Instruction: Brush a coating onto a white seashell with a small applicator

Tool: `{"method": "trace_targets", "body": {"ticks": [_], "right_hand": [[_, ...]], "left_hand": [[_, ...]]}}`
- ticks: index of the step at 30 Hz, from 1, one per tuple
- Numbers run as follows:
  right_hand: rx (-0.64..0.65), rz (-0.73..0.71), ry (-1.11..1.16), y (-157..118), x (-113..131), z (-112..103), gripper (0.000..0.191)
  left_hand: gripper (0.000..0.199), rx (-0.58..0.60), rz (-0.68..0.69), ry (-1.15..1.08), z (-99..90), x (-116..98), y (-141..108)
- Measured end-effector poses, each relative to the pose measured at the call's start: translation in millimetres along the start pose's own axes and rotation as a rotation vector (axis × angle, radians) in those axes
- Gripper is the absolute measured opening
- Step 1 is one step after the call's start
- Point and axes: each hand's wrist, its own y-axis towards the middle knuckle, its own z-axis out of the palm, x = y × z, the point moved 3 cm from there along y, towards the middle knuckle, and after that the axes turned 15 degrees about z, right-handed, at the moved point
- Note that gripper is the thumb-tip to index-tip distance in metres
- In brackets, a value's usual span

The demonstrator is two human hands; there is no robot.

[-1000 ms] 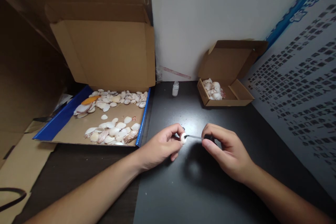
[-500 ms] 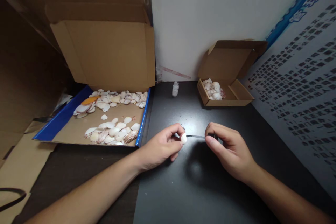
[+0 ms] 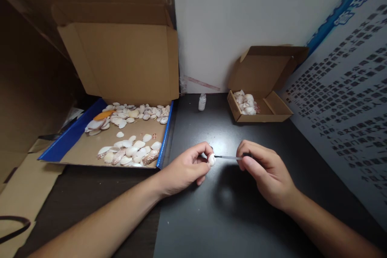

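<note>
Between the thumb and fingers of my left hand [image 3: 185, 168] is a small white seashell [image 3: 212, 161], held above the dark tabletop. My right hand [image 3: 269, 173] pinches the dark handle of a thin brush [image 3: 227, 157]. Its grey shaft points left, and the dark tip meets the shell's upper right side; whether it touches or passes just in front, I cannot tell. Farther back stands a small clear glass bottle [image 3: 202, 103] with a pale label and no cap on it.
At left, an open cardboard box [image 3: 87, 149] with blue sides holds many loose seashells and an orange piece. A smaller open cardboard box [image 3: 263, 118] with white shells stands at back right. A white wall [image 3: 211, 28] rises behind, and a printed sheet [image 3: 347, 100] borders the right.
My right thumb and fingers have shifted slightly along the brush, and more of its shaft shows. The shell appears slightly turned in my left hand, which stays in place.
</note>
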Motion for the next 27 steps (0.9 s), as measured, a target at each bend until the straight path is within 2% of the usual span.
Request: {"method": "trace_targets", "body": {"ticks": [4,9,14,20,27], "right_hand": [[0.035,-0.005,-0.02,-0.6,0.4,2.1,0.026],[-0.04,0.024,-0.028,0.6,-0.5,-0.6,0.029],[0.029,-0.006,0.017,-0.3,-0.8,0.8,0.028],[-0.023,0.026,-0.053,0.8,-1.0,1.0,0.032],[0.023,-0.007,0.029,-0.3,-2.0,0.6,0.029]], "left_hand": [[0.015,-0.001,-0.004,0.004,-0.2,-0.3,0.0],[0.014,-0.004,0.003,0.0,-0.9,-0.2,-0.1],[0.014,-0.002,-0.004,0.002,-0.2,-0.3,0.6],[0.012,-0.009,0.006,-0.011,-0.1,-0.8,0.9],[0.01,-0.02,0.001,-0.081,-1.3,3.4,1.2]]}}
